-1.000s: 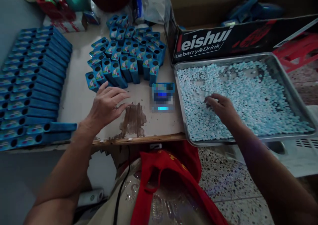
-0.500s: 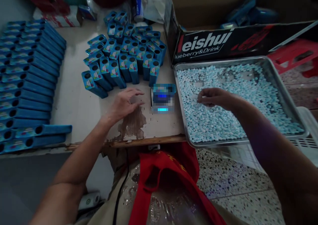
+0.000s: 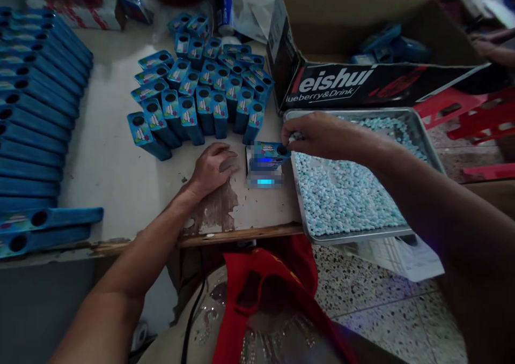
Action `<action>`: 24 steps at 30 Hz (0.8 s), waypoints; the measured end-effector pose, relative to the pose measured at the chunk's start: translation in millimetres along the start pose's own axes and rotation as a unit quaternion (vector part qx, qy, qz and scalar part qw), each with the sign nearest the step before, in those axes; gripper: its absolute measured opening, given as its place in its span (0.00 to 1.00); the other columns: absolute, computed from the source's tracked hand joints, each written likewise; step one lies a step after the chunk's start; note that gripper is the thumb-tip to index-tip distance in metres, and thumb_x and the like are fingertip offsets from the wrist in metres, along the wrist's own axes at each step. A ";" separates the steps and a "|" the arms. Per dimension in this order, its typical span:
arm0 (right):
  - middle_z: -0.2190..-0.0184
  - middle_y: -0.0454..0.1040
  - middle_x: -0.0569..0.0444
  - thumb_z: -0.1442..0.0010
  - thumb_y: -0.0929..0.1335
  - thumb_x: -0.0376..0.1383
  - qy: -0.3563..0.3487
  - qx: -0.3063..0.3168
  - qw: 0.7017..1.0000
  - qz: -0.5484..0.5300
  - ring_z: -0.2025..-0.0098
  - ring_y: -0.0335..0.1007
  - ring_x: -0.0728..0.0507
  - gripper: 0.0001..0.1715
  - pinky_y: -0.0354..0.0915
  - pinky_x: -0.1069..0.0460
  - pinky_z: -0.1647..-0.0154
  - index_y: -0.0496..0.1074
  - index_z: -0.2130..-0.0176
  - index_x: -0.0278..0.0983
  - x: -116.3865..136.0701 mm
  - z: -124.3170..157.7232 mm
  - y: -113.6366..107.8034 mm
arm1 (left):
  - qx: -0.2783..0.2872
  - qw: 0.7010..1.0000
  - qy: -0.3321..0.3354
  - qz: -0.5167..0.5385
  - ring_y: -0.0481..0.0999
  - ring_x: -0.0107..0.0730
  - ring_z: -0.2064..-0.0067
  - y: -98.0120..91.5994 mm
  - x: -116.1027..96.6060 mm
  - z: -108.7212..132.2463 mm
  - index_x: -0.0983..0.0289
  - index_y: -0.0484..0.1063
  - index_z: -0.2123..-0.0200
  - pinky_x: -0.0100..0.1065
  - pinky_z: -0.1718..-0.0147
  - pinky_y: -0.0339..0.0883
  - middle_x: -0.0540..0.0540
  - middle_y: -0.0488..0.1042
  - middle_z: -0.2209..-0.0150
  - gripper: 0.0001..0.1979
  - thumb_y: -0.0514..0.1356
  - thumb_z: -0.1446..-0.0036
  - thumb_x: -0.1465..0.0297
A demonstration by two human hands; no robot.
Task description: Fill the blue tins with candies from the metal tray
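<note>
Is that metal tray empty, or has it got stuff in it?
Not empty: lots of small pale-blue and white pieces cover much of the metal tray, though the right hand hides some of it.

1. Two sets of fingers: left fingers (image 3: 226, 154), right fingers (image 3: 287, 132).
2. One blue pack (image 3: 265, 148), near the right fingers.
3. Over two dozen clustered packs (image 3: 188, 112), beyond the left fingers.
4. More than ten row packs (image 3: 40, 139), left of the left fingers; frame-cut.
5. One tray (image 3: 341, 239), pellets (image 3: 346, 198) uncountable, beneath the right fingers.
6. One carton (image 3: 386, 88), at least three packs inside, beyond the right fingers.
7. One can (image 3: 224, 10), beyond both.
</note>
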State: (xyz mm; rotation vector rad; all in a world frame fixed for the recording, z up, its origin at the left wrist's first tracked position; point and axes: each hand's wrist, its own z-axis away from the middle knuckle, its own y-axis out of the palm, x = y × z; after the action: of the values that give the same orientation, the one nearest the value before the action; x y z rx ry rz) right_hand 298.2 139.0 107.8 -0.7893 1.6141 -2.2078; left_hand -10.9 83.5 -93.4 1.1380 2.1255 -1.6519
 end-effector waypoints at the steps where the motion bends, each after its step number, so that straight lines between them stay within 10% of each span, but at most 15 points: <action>1: 0.67 0.79 0.55 0.34 0.73 0.29 -0.001 -0.005 1.000 0.012 0.62 0.78 0.40 0.08 0.62 0.48 0.57 0.83 0.60 0.42 0.4 -2.1 2.3 | 0.001 1.000 -0.003 0.001 0.84 0.56 0.32 0.9 0.0 0.0 0.60 0.87 0.47 0.56 0.28 0.79 0.64 0.83 0.36 0.13 0.75 0.34 0.70; 24: 0.59 0.82 0.50 0.30 0.71 0.34 -0.020 -0.027 0.999 0.030 0.57 0.79 0.36 0.13 0.67 0.45 0.54 0.87 0.55 0.45 19.9 8.2 12.7 | -0.008 1.000 -0.026 0.014 0.83 0.52 0.32 6.9 1.9 -0.4 0.56 0.84 0.47 0.53 0.27 0.80 0.61 0.80 0.32 0.13 0.74 0.33 0.70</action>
State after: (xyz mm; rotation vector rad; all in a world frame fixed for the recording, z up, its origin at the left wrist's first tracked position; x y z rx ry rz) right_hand 285.9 117.8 102.8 -0.7835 1.6626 -2.1022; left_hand -7.4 85.1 -99.4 1.1029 2.0776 -1.6324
